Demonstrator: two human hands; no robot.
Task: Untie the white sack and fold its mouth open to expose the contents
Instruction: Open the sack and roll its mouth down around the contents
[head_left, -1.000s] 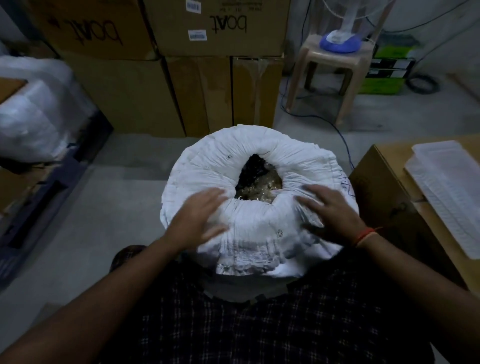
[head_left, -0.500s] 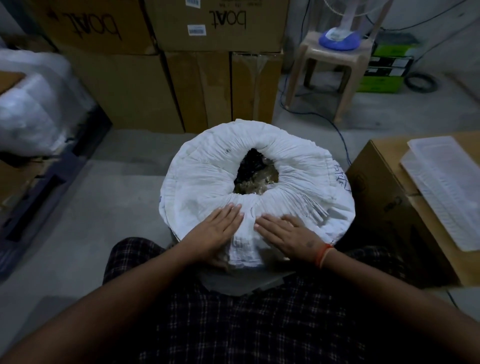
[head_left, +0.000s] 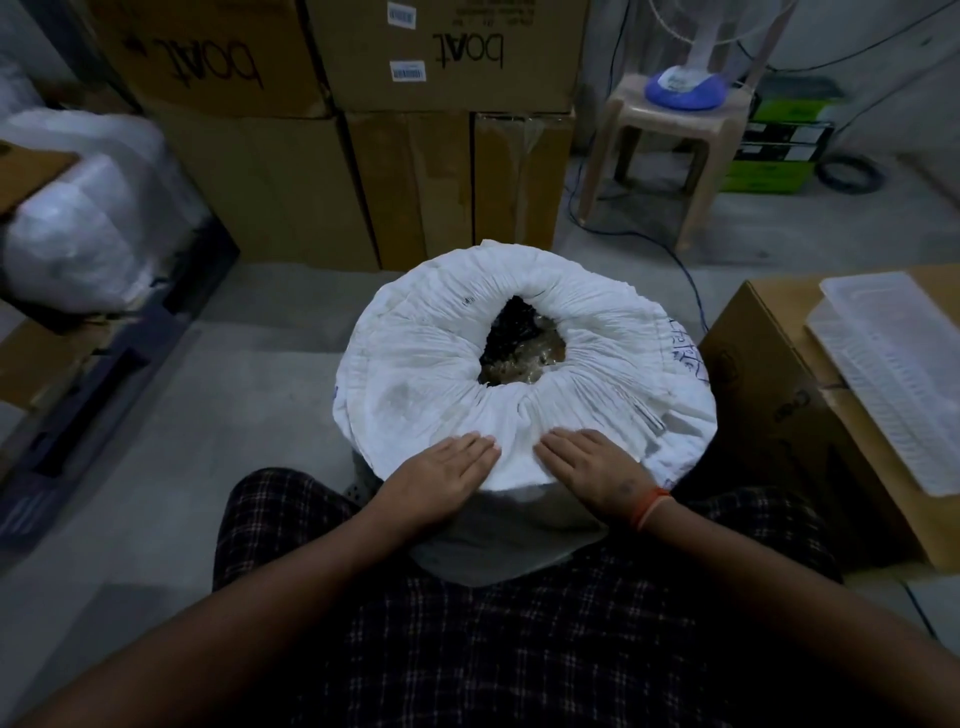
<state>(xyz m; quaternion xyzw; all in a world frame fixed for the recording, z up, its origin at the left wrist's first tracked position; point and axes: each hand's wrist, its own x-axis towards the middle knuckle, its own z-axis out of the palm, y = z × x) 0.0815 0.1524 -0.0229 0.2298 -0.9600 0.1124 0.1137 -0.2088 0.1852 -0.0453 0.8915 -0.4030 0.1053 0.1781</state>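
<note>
Pressing two hands (flat) (head_left: 447, 480) (head_left: 592, 467) on one sack (head_left: 415, 374)

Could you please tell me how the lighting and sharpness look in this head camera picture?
Head view: dim overall, the rolled white woven sack is the brightest area; the checked trousers and forearms sink into shadow; wide-angle bending curves the stacked brown cardboard boxes; edges look soft; both hands, left and right, are reasonably sharp.
</note>
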